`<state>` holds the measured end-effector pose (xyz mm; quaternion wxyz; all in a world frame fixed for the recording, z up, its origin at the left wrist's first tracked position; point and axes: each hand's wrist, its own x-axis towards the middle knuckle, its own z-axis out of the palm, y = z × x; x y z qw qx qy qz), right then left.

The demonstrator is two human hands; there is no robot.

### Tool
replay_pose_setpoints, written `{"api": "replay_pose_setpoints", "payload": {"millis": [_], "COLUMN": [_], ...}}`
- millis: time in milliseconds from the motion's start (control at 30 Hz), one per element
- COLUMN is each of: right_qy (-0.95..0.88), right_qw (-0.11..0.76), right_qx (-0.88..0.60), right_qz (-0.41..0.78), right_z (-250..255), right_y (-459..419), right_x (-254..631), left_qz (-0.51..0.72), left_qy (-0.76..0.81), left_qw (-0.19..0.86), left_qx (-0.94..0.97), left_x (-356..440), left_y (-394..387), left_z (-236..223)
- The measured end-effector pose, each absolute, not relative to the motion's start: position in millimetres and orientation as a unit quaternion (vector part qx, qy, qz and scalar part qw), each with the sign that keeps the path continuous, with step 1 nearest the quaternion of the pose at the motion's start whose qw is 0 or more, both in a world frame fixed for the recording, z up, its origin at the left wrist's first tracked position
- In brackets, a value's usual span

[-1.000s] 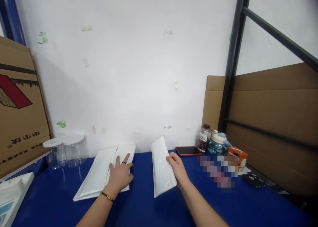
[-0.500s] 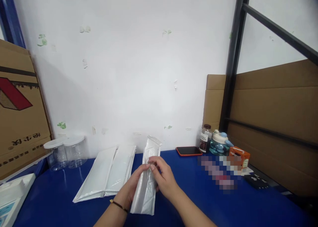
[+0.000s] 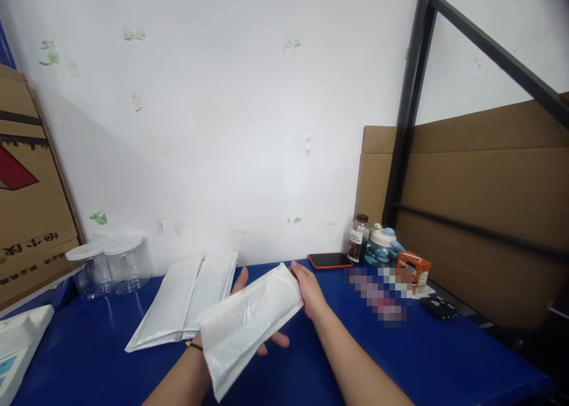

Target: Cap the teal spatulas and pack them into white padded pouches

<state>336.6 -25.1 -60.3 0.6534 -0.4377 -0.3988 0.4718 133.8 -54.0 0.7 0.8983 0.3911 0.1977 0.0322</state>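
Observation:
A white padded mailer (image 3: 251, 326) is held tilted above the table, its far end up to the right. My right hand (image 3: 310, 288) pinches that far end, thumb on top. Behind the mailer is my left hand (image 3: 278, 339), its palm hidden, thumb and fingers spread out past the mailer's edges. The mailer seems to rest against that hand. Two piles of similar mailers lie side by side to the left: the left pile (image 3: 166, 305) and the right pile (image 3: 214, 290).
Two clear lidded jars (image 3: 127, 269) stand at the back left of the blue table (image 3: 89, 358), near a white device (image 3: 26, 341). A phone (image 3: 329, 261), a brown-capped bottle (image 3: 358, 240), a blue water bottle (image 3: 382, 246), an orange box (image 3: 411, 269) and a black item (image 3: 438, 307) sit right.
The mailer, upright and narrow between both hands before, has turned its broad face up and tilted to the right. My left hand has spread its fingers; my right hand has moved to the far end.

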Motion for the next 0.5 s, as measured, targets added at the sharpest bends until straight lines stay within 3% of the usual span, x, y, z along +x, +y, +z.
{"api": "replay_pose_setpoints", "payload": {"millis": [233, 500], "right_qy": [-0.169, -0.105], "right_qw": [0.629, 0.651], "right_qx": [-0.355, -0.378], "right_qz": [0.670, 0.649], "right_z": [-76.7, -80.5], "right_y": [-14.2, -9.0], "right_x": [324.8, 328.4], "left_qz": [0.180, 0.233], "left_qy": [0.241, 0.364], "left_qw": [0.826, 0.660], "left_qx": [0.477, 0.615], "left_x": [145.8, 146.4], "left_y": [-48.8, -62.1], "left_z": [60.3, 93.1]}}
